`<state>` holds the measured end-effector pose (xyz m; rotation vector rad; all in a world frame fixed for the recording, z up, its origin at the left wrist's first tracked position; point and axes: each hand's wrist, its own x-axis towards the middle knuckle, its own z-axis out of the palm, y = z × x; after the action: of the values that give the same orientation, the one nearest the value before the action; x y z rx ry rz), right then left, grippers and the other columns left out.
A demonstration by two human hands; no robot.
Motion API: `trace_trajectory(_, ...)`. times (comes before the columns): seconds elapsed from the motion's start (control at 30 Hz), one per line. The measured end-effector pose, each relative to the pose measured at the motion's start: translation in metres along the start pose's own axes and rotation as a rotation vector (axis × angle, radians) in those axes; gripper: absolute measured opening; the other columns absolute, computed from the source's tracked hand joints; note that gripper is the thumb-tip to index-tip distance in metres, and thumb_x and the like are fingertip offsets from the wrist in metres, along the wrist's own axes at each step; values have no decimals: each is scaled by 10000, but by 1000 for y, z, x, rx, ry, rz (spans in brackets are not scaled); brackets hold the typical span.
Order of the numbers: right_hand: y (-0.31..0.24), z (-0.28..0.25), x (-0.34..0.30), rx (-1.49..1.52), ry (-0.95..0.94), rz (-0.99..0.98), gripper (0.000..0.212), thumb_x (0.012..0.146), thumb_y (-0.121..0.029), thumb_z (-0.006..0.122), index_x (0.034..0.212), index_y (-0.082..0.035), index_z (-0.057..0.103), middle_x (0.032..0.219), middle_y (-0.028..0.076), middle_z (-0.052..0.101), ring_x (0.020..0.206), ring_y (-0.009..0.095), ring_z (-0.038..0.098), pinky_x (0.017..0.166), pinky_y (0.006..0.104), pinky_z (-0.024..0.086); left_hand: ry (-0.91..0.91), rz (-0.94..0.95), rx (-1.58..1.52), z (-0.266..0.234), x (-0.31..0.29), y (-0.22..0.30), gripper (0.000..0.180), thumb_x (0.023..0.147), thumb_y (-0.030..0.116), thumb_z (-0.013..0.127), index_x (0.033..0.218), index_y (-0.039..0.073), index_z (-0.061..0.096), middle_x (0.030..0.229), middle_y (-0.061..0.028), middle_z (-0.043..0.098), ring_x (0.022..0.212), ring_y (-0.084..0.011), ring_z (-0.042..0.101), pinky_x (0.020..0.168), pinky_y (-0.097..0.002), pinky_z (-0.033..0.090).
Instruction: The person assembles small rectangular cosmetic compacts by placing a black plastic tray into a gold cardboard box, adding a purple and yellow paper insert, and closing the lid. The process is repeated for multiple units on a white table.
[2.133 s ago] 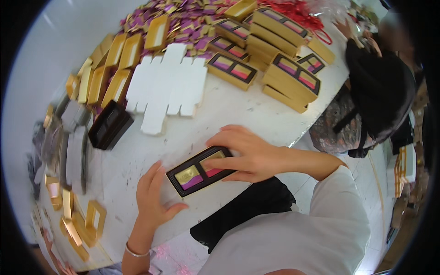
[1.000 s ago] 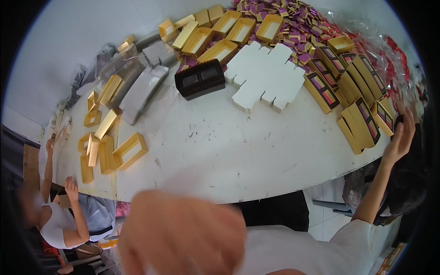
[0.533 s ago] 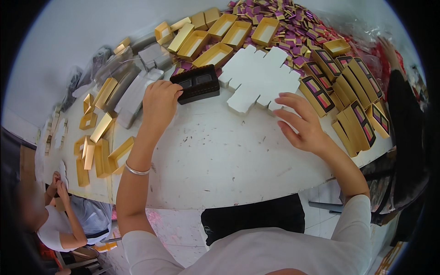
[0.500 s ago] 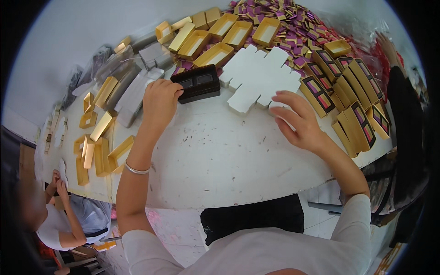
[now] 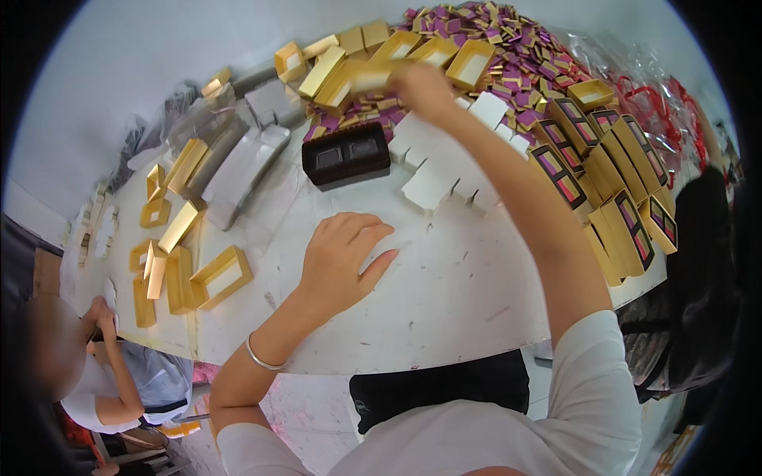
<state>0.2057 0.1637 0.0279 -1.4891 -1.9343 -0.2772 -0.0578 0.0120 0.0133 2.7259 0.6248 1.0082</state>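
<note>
Reaching now, right hand (image 5: pixel 421 87) off the white cardboard (image 5: pixel 444 163), fingers closing on a gold box (image 5: pixel 373 75) at the table's (image 5: pixel 444 301) far edge. Left hand (image 5: pixel 343 258) resting mid-table, fingers loosely apart. Best lifted straight up, clear of neighbouring boxes.

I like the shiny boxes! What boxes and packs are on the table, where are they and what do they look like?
Black two-well plastic tray: table middle, far side.
Flat white die-cut cardboard blanks: right of the tray.
Open gold cardboard sleeves: left side, scattered.
Gold boxes with purple windows: right edge, stacked.
Gold box: far side, at the right hand.
Left hand: resting on the white table.
</note>
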Motion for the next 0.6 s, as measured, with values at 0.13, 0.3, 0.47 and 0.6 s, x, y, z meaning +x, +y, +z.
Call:
trace_trajectory(0.13, -51, -94, -41, 253, -57, 19, 98, 807, -53, 561, 841, -43, 653, 775, 161, 633, 750, 304, 631, 662, 388, 494, 164, -268, -307, -8, -12, 5, 609, 720, 235, 774, 1235, 64, 498, 1208, -136, 528, 1020, -284, 534, 824, -371, 439)
trace_trajectory(0.3, -120, -115, -188, 103, -770, -205, 71, 815, -90, 573, 789, -44, 621, 820, 116, 610, 800, 285, 601, 694, 410, 486, -92, -268, -402, 10, -17, 13, 747, 724, 308, 772, 1331, 66, 410, 1231, -141, 494, 1043, -289, 498, 896, -384, 391)
trace_trajectory(0.47, -121, -126, -135, 330, -498, -148, 240, 762, -63, 684, 985, -4, 617, 970, 98, 606, 871, 276, 572, 697, 375, 467, -263, -201, -247, 11, -32, 11, 741, 717, 394, 762, 1301, 63, 449, 1203, -125, 510, 1079, -293, 469, 919, -398, 343)
trace_trajectory(0.6, -99, -57, -71, 165, -80, -361, 216, 786, -60, 657, 993, -4, 630, 944, 90, 615, 943, 282, 547, 767, 374, 453, -129, -127, -181, 11, -25, 11, 742, 718, 390, 757, 1304, 64, 439, 1202, -108, 522, 1104, -275, 465, 929, -393, 334)
